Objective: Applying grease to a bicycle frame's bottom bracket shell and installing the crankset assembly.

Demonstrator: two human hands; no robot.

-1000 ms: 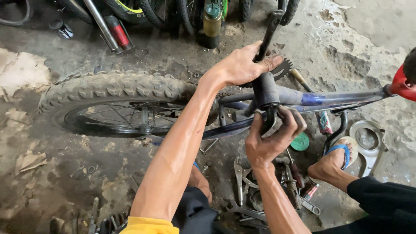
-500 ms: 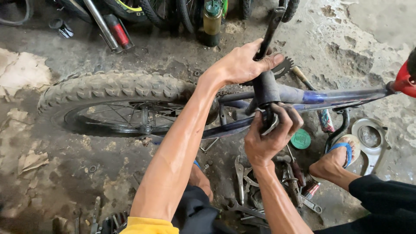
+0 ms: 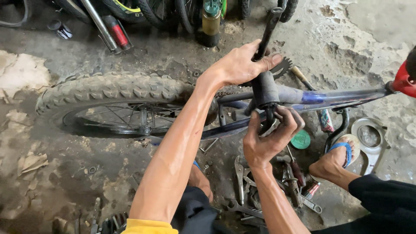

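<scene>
Crank arm (image 3: pixel 269 30) is gripped by left hand (image 3: pixel 240 65), long axis pointing up and away beyond the fingers. Bottom bracket shell (image 3: pixel 265 91) is pinched underneath by right hand (image 3: pixel 268 138). Frame tube (image 3: pixel 342 96) runs rightward.

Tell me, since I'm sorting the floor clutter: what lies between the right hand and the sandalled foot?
In the head view, a round green lid lies on the floor between the right hand and the foot in the blue sandal, with screwdrivers just below it.
</scene>
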